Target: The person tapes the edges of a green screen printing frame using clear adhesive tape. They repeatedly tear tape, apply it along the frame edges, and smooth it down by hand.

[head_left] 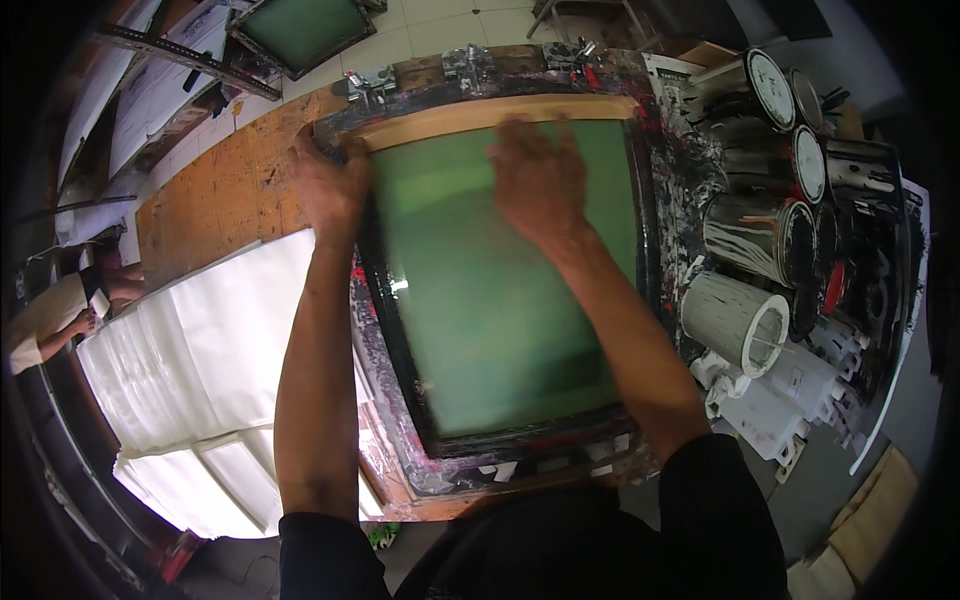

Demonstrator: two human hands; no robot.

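Observation:
A printing screen (480, 290) with green mesh and a dark, ink-stained frame lies flat before me. Along its far edge runs a strip of brown tape (440, 122). My left hand (328, 180) grips the frame's far left corner, its thumb by the tape's left end. Over the far part of the mesh, my right hand (540, 180) is blurred by motion; its fingers look apart and stretched toward the tape, apparently touching it. I see nothing held in the right hand. Metal hinge clamps (370, 88) stand beyond the screen's far edge.
Several ink-smeared cans (760, 240) and a white tub (735, 322) crowd the right side. White sheets (210, 350) cover the left of the wooden table (225, 190). Another green screen (305, 30) is at the far left. Part of another person (60, 315) shows at the left edge.

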